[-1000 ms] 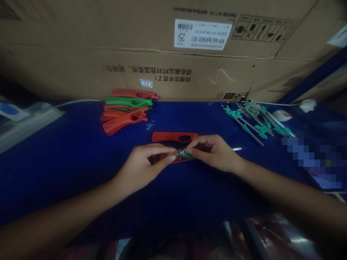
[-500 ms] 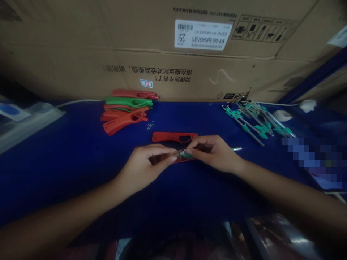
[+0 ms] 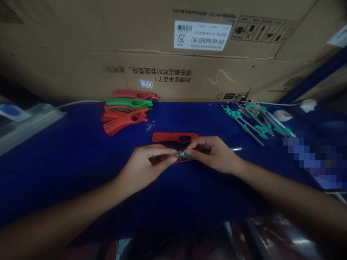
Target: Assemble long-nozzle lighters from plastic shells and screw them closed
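Thumb and fingers of my left hand are pinched on a small translucent brownish part, mostly hidden by the fingers. My right hand is closed on the green trigger piece of a lighter's metal-rod assembly. The rod's tip sticks out beyond that hand. Between my fingertips the two parts meet or nearly meet. Under them lies a red lighter shell half, largely covered by the hands. Just behind, another red shell half rests on the blue table.
Red lighter bodies and a green one are piled at the back left. Small metal pins lie beside them. Several rod assemblies with green triggers are heaped at the back right. A cardboard wall closes off the rear.
Both hands stay almost in place. The green piece shows slightly differently at my right fingertips; the piles have not moved.
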`<action>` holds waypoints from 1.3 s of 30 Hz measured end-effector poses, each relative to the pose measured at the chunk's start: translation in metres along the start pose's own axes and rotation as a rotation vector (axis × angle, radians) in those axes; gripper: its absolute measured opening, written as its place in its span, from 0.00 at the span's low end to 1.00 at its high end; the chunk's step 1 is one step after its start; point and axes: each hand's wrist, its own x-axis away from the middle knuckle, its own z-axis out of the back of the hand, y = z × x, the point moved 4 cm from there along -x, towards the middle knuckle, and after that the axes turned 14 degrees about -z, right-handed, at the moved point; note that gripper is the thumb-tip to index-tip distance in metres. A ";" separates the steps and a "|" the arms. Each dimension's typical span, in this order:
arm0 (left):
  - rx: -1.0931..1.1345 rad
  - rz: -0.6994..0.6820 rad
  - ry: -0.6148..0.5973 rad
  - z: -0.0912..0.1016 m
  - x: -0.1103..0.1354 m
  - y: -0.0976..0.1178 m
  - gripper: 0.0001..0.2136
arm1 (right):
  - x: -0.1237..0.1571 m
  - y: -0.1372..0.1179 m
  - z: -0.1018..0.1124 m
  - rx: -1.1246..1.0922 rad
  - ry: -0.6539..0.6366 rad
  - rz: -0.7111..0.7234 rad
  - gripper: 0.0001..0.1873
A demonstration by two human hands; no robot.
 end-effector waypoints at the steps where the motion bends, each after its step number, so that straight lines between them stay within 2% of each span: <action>1: 0.001 0.002 0.000 0.000 0.000 0.000 0.07 | 0.000 0.000 0.000 0.003 -0.002 0.002 0.11; 14: 0.034 0.062 0.026 0.000 -0.001 -0.003 0.07 | 0.002 -0.003 -0.001 -0.013 0.002 0.018 0.13; 21: -0.003 0.073 -0.020 -0.001 0.002 -0.004 0.09 | 0.001 -0.007 0.000 -0.088 -0.017 0.009 0.15; 27: -0.023 0.047 -0.071 0.000 0.001 -0.001 0.09 | 0.000 -0.005 -0.001 -0.088 -0.020 0.034 0.14; 39: -0.036 -0.005 -0.037 0.001 0.000 -0.005 0.09 | 0.002 -0.004 -0.004 -0.094 0.011 0.064 0.17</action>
